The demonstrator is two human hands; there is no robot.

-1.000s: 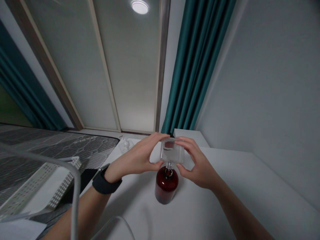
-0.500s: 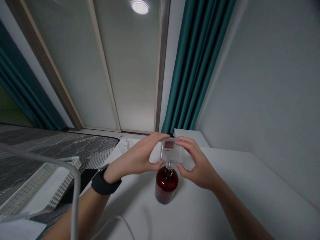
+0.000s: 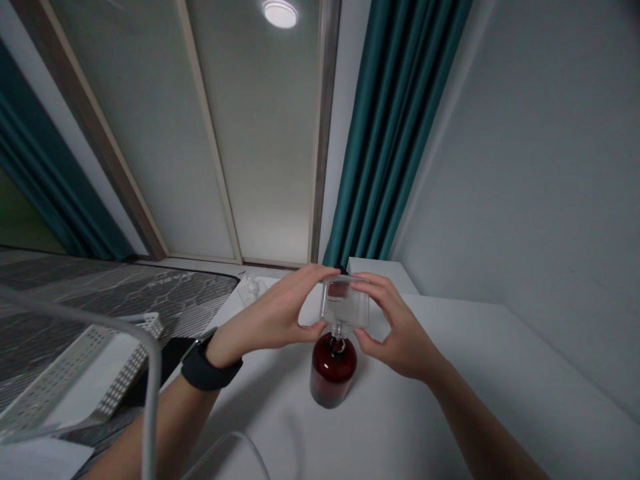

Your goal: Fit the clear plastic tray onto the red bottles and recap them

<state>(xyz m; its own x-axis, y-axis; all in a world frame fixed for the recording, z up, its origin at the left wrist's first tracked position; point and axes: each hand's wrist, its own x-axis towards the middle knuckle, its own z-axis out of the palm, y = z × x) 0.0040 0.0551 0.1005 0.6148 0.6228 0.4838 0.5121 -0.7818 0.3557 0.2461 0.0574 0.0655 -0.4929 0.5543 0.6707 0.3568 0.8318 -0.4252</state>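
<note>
A clear, flat-sided bottle (image 3: 345, 308) is held upside down, its narrow neck pointing downward. My left hand (image 3: 281, 315) grips its left side between thumb and fingers, and a dark watch circles that wrist. On the opposite side, my right hand (image 3: 397, 330) pinches the same bottle. Directly below stands a dark red, round-shouldered bottle (image 3: 333, 377), upright on the white table (image 3: 390, 427). The clear neck meets the red bottle's opening; whether it reaches inside is hard to make out. Neither hand touches the red bottle.
A small clear object (image 3: 253, 289) lies at the table's far left edge. Behind my hands sits a white box (image 3: 387, 272). A white perforated basket (image 3: 75, 373) is lower left, and a pale curved tube (image 3: 151, 400) crosses the foreground. A wall (image 3: 540, 200) bounds the right.
Almost nothing differs. Both hands keep the clear bottle inverted over the red one, with only a very slight shift of the wrists.
</note>
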